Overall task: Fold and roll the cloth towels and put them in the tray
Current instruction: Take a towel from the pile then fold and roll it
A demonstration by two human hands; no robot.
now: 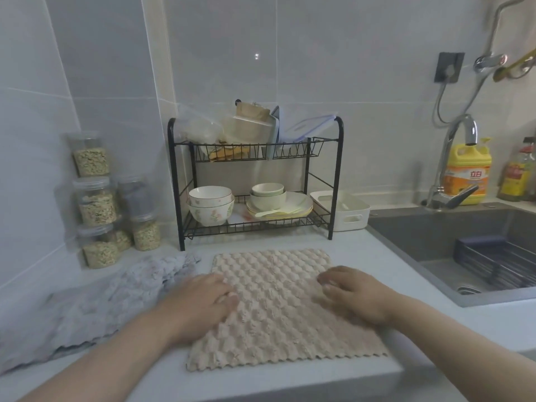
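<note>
On the counter (420,329), a bumpy beige towel (278,303) lies flat, unfolded.

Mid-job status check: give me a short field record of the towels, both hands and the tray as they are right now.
beige towel: spread flat on the counter, unfolded
grey towel: crumpled, left of the beige one, no hand on it
left hand: rests on the beige towel's left edge
right hand: rests on its right part
white tray: beside the dish rack, near the sink; no towel seen in it
progress: nothing folded or rolled yet
</note>
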